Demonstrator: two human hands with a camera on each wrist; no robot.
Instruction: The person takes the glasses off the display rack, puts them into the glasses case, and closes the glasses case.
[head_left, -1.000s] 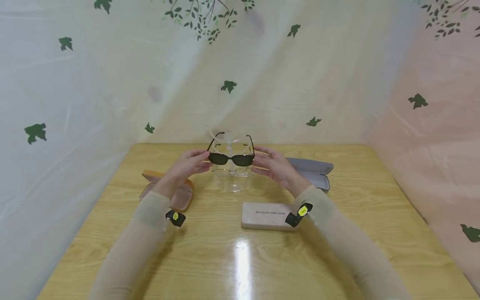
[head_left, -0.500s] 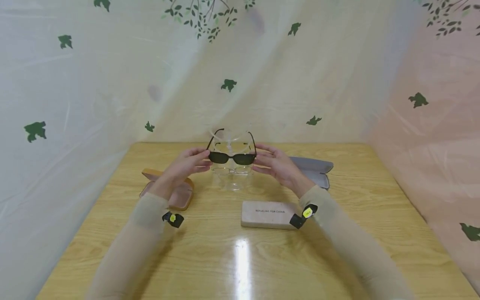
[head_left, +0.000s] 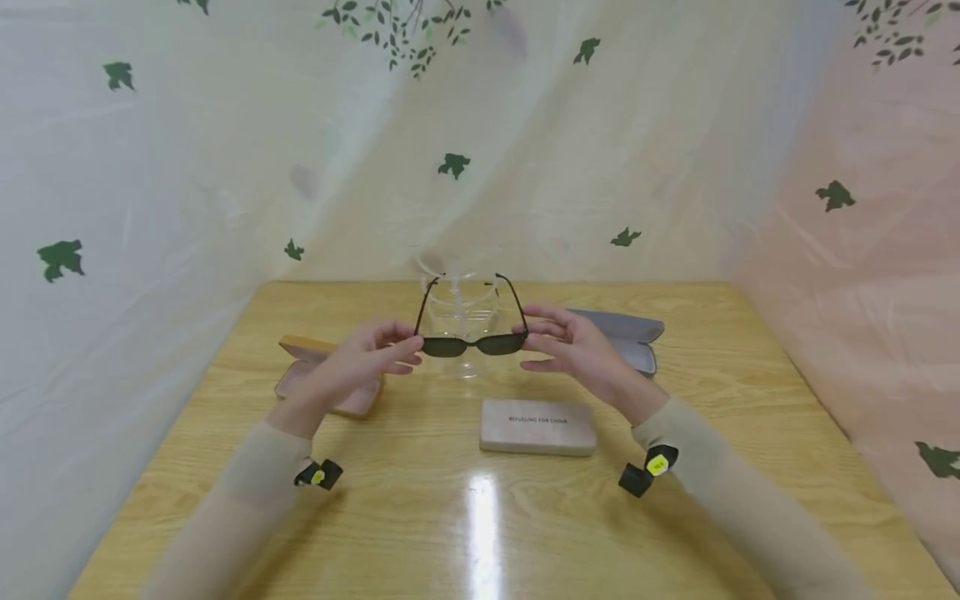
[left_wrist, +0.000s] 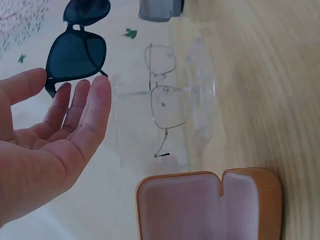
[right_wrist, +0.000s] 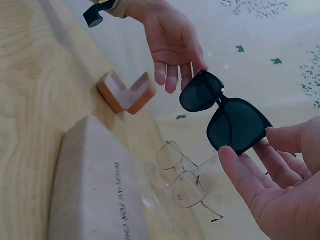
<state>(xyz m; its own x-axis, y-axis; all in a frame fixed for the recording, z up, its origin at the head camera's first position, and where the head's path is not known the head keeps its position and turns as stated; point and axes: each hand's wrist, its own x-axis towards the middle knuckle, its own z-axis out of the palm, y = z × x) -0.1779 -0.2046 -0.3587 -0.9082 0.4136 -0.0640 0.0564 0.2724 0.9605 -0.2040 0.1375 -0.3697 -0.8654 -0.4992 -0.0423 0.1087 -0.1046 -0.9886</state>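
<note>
With my left grip [head_left: 358,362] and my right grip [head_left: 579,354], I pinch the two ends of the dark sunglasses [head_left: 501,344], one end in each. I hold them above the tabletop [head_left: 405,508], in front of the clear stand [left_wrist: 201,95], which carries wire-framed glasses [left_wrist: 170,107]. Their temples are unfolded and point away from me. The orange case [head_left: 360,402] lies open at my left, the grey case [head_left: 636,327] open at my right, and the pale case [head_left: 536,435] nearer to me.
</note>
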